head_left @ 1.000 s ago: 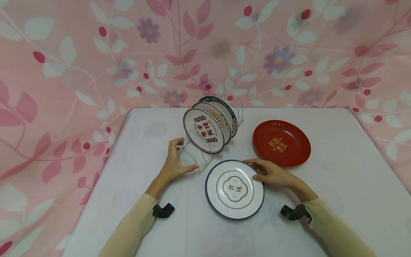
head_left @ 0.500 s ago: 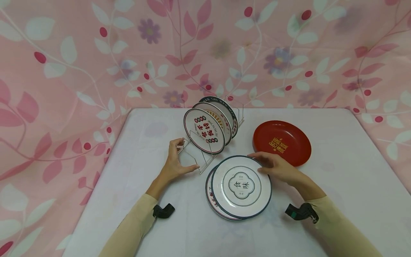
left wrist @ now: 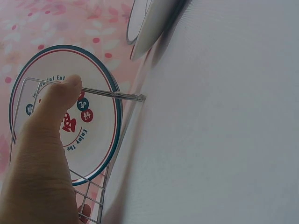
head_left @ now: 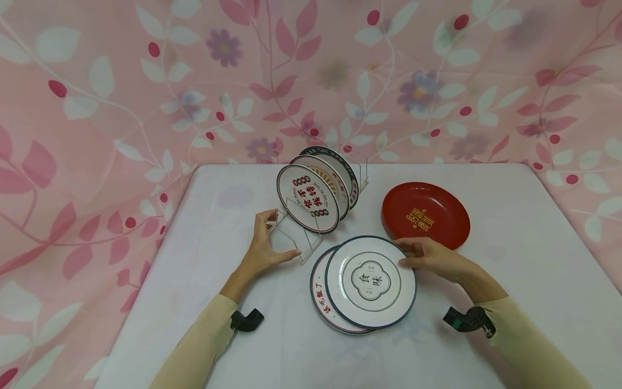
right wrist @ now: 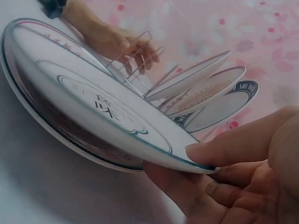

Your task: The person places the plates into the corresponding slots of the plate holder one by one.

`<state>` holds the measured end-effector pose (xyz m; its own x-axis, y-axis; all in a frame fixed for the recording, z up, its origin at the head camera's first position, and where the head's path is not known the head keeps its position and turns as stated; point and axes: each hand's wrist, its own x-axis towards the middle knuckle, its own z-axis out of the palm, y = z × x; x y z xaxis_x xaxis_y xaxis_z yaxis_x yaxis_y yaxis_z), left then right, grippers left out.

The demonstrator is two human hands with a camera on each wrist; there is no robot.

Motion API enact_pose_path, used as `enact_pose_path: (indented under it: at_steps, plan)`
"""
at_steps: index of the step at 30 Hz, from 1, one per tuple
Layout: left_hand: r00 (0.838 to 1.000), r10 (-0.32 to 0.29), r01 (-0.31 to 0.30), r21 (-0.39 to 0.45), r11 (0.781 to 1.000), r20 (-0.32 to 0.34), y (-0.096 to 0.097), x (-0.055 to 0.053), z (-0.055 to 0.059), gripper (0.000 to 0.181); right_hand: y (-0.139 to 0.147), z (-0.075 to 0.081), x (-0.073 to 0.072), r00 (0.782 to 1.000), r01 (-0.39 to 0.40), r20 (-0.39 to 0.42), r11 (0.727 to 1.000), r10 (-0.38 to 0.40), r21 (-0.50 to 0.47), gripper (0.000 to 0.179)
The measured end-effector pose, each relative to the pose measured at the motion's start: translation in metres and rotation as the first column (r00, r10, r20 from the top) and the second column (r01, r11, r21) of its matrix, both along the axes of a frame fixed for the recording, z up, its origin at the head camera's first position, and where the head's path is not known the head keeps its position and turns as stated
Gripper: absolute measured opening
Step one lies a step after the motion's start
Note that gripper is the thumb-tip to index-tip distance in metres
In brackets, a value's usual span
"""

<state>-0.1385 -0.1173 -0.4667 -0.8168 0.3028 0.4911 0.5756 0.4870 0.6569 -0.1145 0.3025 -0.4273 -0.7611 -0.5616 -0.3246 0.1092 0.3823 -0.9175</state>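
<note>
My right hand [head_left: 434, 262] pinches the right edge of a white plate [head_left: 371, 281] with a blue rim, thumb on top and fingers beneath. In the right wrist view this plate [right wrist: 100, 105] is tilted, its held edge raised above another white plate [head_left: 320, 302] with red lettering, which is partly covered. My left hand [head_left: 259, 248] holds the near end of a wire dish rack [head_left: 313, 249]. In the left wrist view the thumb lies on the rack's wire [left wrist: 100, 91]; the fingers are mostly hidden. Several plates stand on edge in the rack, the nearest plate [head_left: 307, 197] bearing red characters.
A red oval dish [head_left: 442, 210] with gold characters lies on the white tabletop [head_left: 233, 189], right of the rack and just beyond my right hand. A pink floral cloth [head_left: 311, 81] hangs behind the table.
My right hand has moved the blue-rimmed plate to the right, uncovering the left part of the plate with red lettering beneath it. My left hand stays on the rack.
</note>
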Motion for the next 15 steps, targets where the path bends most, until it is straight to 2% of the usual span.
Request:
enact_pose_path:
  at_steps: [4, 10, 15]
  plan:
    - [1.000, 0.001, -0.001, -0.002, 1.000, 0.005, -0.0009, 0.0001, -0.0002, 0.109, 0.0012, 0.0017, 0.0028, 0.999, 0.000, 0.047, 1.000, 0.001, -0.021, 0.059]
    - [1.000, -0.002, 0.002, -0.002, 1.000, 0.016, -0.0003, 0.0015, 0.0010, 0.108, 0.0035, 0.0032, 0.0042, 0.987, 0.044, 0.157, 0.997, -0.033, -0.066, 0.063]
    - [1.000, -0.001, 0.001, -0.005, 1.000, 0.010, -0.0005, 0.0013, 0.0013, 0.108, 0.0073, 0.0079, 0.0022, 0.989, 0.040, 0.143, 0.993, -0.024, -0.109, 0.062]
